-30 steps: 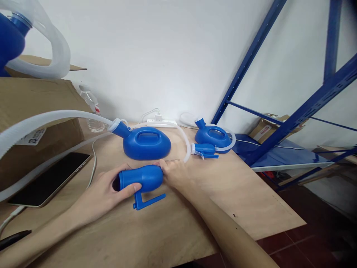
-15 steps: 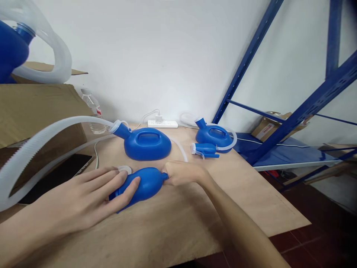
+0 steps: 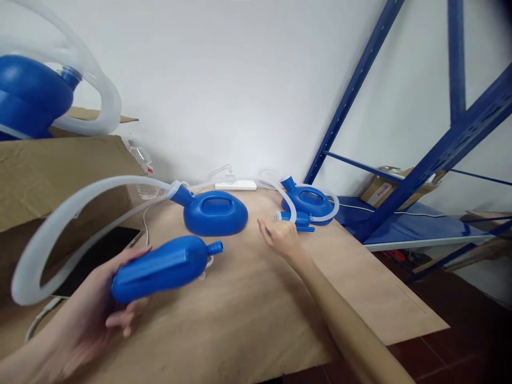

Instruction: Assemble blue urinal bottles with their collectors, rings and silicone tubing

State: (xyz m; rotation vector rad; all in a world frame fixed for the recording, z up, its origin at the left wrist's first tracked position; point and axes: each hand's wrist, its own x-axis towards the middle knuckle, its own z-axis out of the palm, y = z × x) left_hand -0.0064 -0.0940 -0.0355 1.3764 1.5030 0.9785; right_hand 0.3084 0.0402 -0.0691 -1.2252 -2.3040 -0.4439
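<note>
My left hand [image 3: 108, 309] wraps around a blue plastic urinal head [image 3: 160, 266], lifted at the front left. Its ribbed nozzle [image 3: 215, 248] points right and is bare. A thin white strap shows beneath it. My right hand [image 3: 282, 237] is closed around the end of a clear white hose [image 3: 293, 205], right of the nozzle and apart from it; the very tip is hidden in the fingers. Between and behind my hands, a blue urinal bottle [image 3: 216, 213] with a loop handle rests on the table, a ribbed hose [image 3: 88, 194] running left from its white-collared neck.
A second blue bottle [image 3: 308, 200] with its own small head [image 3: 300, 218] lies back right. A power strip [image 3: 236, 185] sits by the wall. At left are a cardboard box [image 3: 64, 165], a water bottle [image 3: 142, 165] and a phone [image 3: 100, 256]. Blue shelving [image 3: 356, 96] stands right.
My right hand has moved off the nozzle, rightward and up with the hose. My left hand has rolled the urinal head over and shifted it left.
</note>
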